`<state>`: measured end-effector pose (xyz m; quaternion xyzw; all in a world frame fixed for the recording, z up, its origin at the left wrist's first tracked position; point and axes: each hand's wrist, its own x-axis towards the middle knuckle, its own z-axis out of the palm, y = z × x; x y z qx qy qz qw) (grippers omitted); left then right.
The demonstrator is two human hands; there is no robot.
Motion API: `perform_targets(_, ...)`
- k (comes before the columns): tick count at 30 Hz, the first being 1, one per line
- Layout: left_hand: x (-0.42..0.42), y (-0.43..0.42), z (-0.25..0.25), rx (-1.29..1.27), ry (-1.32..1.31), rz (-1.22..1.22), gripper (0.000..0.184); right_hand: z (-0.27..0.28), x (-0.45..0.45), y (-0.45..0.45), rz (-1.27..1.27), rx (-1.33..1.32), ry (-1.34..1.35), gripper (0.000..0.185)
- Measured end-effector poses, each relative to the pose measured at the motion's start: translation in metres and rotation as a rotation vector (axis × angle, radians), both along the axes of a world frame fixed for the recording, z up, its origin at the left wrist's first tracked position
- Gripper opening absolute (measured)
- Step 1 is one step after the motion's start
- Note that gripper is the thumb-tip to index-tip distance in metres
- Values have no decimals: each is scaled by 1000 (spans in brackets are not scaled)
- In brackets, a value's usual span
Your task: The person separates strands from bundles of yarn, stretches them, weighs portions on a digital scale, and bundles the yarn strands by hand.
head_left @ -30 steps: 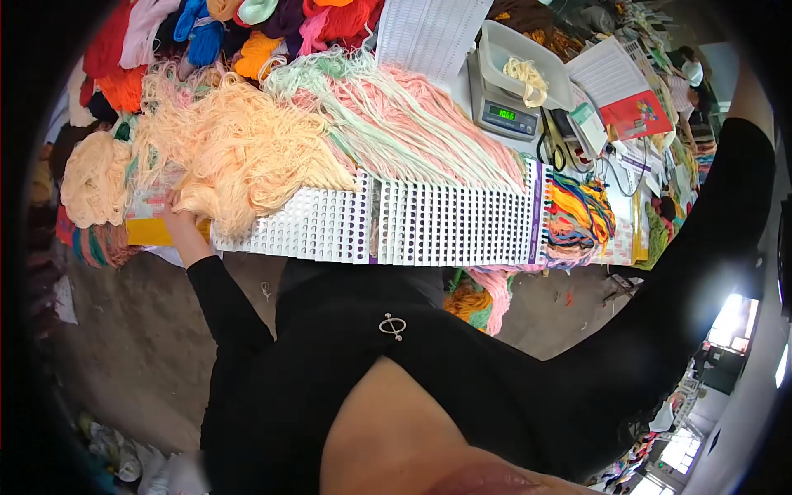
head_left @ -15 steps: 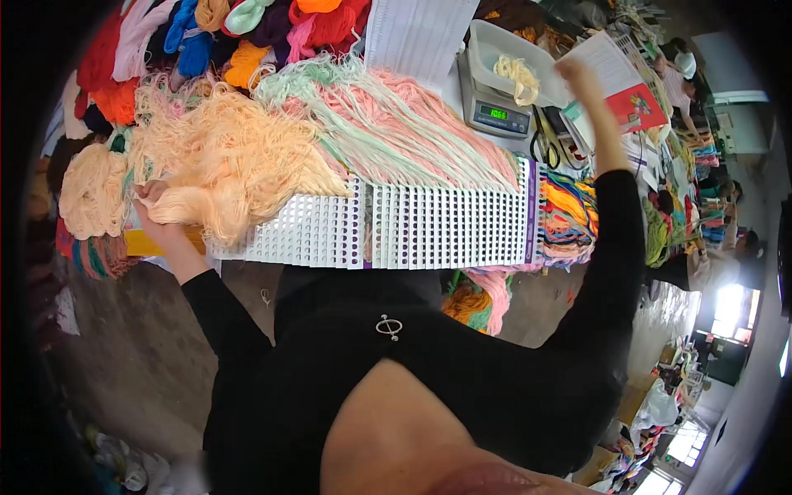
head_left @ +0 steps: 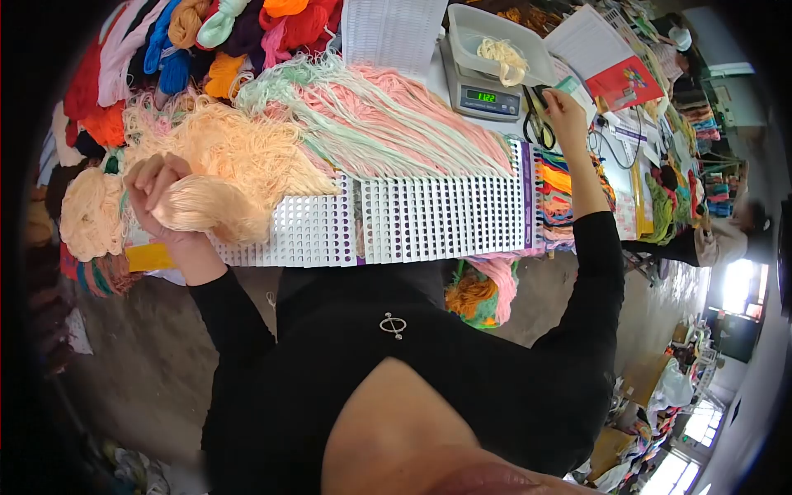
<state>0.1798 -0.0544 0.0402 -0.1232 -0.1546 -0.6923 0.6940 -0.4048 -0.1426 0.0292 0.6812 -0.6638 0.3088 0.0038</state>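
My left hand (head_left: 158,196) is curled round a skein of peach thread (head_left: 210,205), whose loose end spreads towards the larger peach pile (head_left: 223,136). At the right, my right hand (head_left: 566,120) is held with its fingers pinched together; whatever may be between them is too small to make out. Close beside it lie black-handled scissors (head_left: 538,128). A digital scale (head_left: 483,101) with a lit green display carries a clear plastic tub (head_left: 534,54). Inside the tub is a small cream-coloured bunch of thread (head_left: 502,59), partly hanging over the rim.
White perforated cards (head_left: 445,219) line the table's front edge under pink and mint threads (head_left: 396,124). Coloured skeins (head_left: 173,70) are heaped at the back left. A red-and-white booklet (head_left: 623,82) lies behind my right hand. Other people work at the far right.
My right hand has come down and left from beside the tub to near the scissors. My left hand has risen slightly with the peach skein. The scale's display reading has changed.
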Motion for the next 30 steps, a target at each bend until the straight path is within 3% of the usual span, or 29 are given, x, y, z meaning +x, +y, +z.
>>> perform_targets(1, -6, -1, 3, -7, 44, -137, 9, -4, -2, 1, -12, 20, -46, 18)
perform_targets(18, -24, 8, 15, 9, 25, -150, 20, -50, 13, -24, 137, 188, -390, 33)
perform_targets(24, -38, 9, 18, 48, -72, -146, 24, -102, 11, -72, 94, 148, -279, 43)
perform_targets(25, -41, 10, 19, 48, -92, -143, 24, -114, 14, -77, 40, -4, -216, 34)
perform_targets(27, -44, 11, 18, 58, -132, -129, 24, -102, 33, -79, -164, 399, -273, 22)
perform_targets(28, -45, 10, 14, 86, -172, -118, 23, -95, 53, -66, -84, 440, -416, 16)
perform_targets(30, -54, 9, 13, 128, -246, -102, 24, -76, 123, -28, 107, 525, -410, 18)
